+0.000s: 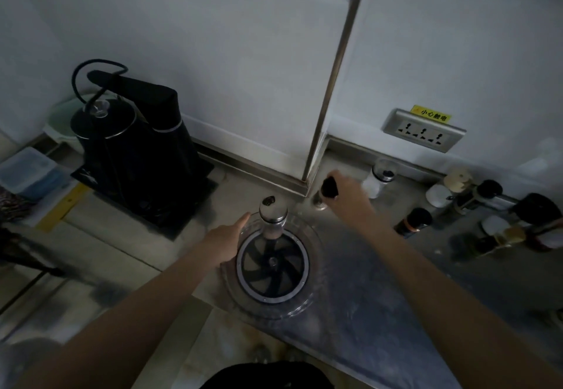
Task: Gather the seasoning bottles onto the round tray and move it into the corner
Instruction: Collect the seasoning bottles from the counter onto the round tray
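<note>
**Second bottle coming off the counter, tray still out in the open**

So the right hand (344, 193) has its fingers wrapped round a dark-capped bottle (328, 189) just right of the metal corner post (332, 78), held a bit tilted. The left hand (227, 244) lies along the left rim of the clear round tray (316, 236), fingers straight, just steadying it.

My take on doing this bit well: keep that left hand on the rim so the tray doesn't spin or slide, bring the bottle over upright, and set it on the ring beside the bottle already there, not on the dark fan-pattern hub in the middle. Spread the load round the ring so the thing doesn't tip when it gets pushed into the corner.

What's in what: the tray holds one bottle so far, a clear one with a metal collar (272, 216), standing at its far edge. Contents are too dark to make out. More bottles (412, 221) sit along the far right wall, well apart from the tray, all still to collect. A black kettle (103, 123) sits far left.
</note>
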Demonstrator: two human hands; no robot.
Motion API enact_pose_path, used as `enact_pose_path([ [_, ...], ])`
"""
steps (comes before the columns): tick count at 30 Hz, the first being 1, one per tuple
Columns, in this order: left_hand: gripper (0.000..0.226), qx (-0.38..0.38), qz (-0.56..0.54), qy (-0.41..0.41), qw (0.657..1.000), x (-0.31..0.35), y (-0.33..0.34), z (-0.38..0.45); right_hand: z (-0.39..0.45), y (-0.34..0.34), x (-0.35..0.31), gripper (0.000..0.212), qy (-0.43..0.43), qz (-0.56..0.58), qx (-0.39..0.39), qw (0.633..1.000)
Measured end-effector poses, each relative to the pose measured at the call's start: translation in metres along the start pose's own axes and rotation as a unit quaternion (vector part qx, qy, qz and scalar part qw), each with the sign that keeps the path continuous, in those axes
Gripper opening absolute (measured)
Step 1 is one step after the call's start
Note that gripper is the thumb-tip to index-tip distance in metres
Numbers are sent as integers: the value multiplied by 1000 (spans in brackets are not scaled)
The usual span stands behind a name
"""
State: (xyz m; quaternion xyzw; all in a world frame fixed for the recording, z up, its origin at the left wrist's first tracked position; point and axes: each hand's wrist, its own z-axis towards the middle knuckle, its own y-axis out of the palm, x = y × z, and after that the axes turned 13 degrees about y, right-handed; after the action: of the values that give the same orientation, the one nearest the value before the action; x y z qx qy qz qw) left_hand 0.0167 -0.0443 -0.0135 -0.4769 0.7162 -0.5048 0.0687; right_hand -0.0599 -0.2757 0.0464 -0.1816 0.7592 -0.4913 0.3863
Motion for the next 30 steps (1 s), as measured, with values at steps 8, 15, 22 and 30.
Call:
enact_pose_path([
  [8, 83, -28, -29, 13, 999, 27, 3, 9, -25, -24, -5, 41, -43, -63, -125, 989],
  [15, 83, -34, -77, 10, 996, 52, 3, 16, -25, 11, 21, 30, -5, -79, -75, 994],
  [22, 84, -42, -103, 11, 994, 74, 4, 25, -7, -32, 36, 80, 11, -179, -165, 970],
  [30, 82, -55, -98, -3, 994, 86, 0, 28, 77, -57, 80, 60, 100, -133, 6, 986],
])
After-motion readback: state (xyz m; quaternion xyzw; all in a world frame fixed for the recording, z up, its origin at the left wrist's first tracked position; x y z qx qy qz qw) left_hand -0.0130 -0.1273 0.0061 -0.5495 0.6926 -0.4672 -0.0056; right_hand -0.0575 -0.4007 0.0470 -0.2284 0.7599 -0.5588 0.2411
